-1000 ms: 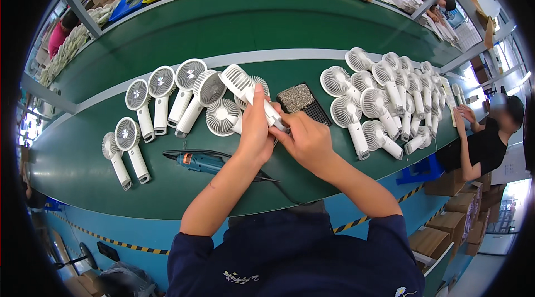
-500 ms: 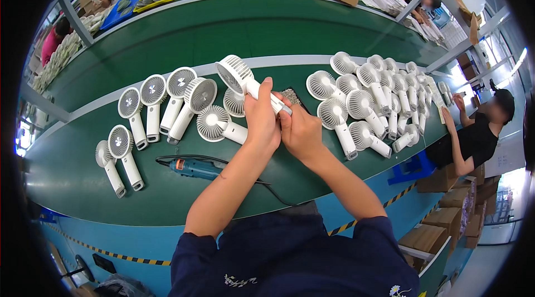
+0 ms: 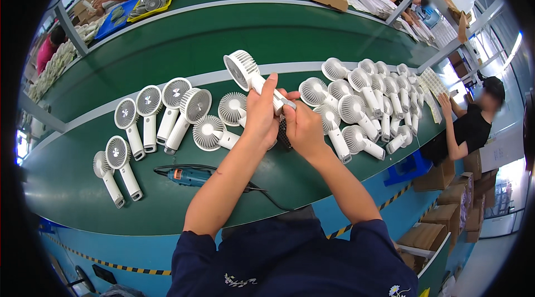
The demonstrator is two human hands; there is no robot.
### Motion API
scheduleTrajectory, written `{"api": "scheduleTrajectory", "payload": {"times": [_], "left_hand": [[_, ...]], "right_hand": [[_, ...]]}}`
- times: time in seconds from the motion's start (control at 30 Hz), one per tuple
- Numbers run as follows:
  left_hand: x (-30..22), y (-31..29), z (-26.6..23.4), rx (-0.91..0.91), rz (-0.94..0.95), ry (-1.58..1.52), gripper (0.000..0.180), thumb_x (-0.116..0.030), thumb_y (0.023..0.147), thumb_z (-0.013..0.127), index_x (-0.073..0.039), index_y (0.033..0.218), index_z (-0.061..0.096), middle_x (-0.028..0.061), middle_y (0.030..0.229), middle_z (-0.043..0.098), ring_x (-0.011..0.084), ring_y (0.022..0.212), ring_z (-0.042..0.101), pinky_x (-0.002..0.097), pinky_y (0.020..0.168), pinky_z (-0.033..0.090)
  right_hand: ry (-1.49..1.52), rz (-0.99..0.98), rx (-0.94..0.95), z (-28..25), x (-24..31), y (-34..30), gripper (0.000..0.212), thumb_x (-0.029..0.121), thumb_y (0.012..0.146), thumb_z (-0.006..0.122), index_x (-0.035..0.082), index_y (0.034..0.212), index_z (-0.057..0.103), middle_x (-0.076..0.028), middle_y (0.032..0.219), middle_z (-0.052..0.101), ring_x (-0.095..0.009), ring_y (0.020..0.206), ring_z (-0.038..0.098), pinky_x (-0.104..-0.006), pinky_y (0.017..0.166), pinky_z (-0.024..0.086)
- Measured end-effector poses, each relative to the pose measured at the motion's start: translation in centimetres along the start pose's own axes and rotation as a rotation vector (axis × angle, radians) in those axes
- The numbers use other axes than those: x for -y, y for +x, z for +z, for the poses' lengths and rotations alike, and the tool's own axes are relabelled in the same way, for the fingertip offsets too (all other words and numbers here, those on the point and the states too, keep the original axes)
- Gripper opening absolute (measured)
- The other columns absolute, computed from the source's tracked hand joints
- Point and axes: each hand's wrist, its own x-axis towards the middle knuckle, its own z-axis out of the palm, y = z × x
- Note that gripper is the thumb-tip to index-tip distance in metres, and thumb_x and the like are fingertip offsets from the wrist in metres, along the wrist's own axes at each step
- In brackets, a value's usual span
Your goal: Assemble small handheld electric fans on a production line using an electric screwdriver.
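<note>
A white handheld fan (image 3: 242, 69) is held up over the table's middle, its round grille head tilted to the upper left. My left hand (image 3: 261, 116) is wrapped around its handle, thumb along the top. My right hand (image 3: 304, 128) pinches the handle's lower end; its fingertips are partly hidden. Below and left of my hands, another white fan (image 3: 208, 132) lies on the green table, its handle end behind my left forearm. A teal electric screwdriver (image 3: 188, 176) with an orange part rests left of that forearm. Under my hands, a dark textured object (image 3: 283, 134) shows only in part.
Several white fans (image 3: 150, 101) lie at left; a dense group of fans (image 3: 356, 110) covers the right. A metal rail (image 3: 290, 67) borders the table's far side. A person in black (image 3: 478, 121) sits at the right end. Blue and yellow trays (image 3: 118, 22) stand far left.
The fan stays in both hands and its head sits slightly farther right and higher. My right hand has shifted a little around the handle's end. The whole view has tilted slightly.
</note>
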Motion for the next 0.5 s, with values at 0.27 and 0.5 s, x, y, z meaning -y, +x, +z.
{"api": "scheduleTrajectory", "payload": {"times": [0.27, 0.5], "left_hand": [[-1.3, 0.4, -0.9, 0.084, -0.024, 0.077, 0.04, -0.03, 0.097, 0.057, 0.002, 0.117, 0.046, 0.0215, 0.124, 0.059, 0.028, 0.121, 0.055, 0.041, 0.095, 0.05], [-2.5, -1.2, -2.6, 0.28, -0.083, 0.228, 0.051, -0.01, 0.09, 0.064, 0.002, 0.133, 0.039, 0.0178, 0.132, 0.053, 0.0294, 0.121, 0.055, 0.0399, 0.095, 0.049]], "right_hand": [[-0.078, -0.103, 0.042, -1.4, 1.1, 1.3, 0.024, 0.012, 0.094, 0.057, -0.004, 0.111, 0.055, -0.014, 0.087, 0.064, -0.031, 0.061, 0.063, -0.0382, 0.049, 0.051], [-0.131, -0.093, 0.04, -2.1, 1.6, 0.6, 0.03, 0.006, 0.089, 0.061, -0.008, 0.114, 0.055, -0.018, 0.091, 0.068, -0.03, 0.071, 0.069, -0.0358, 0.056, 0.055]]}}
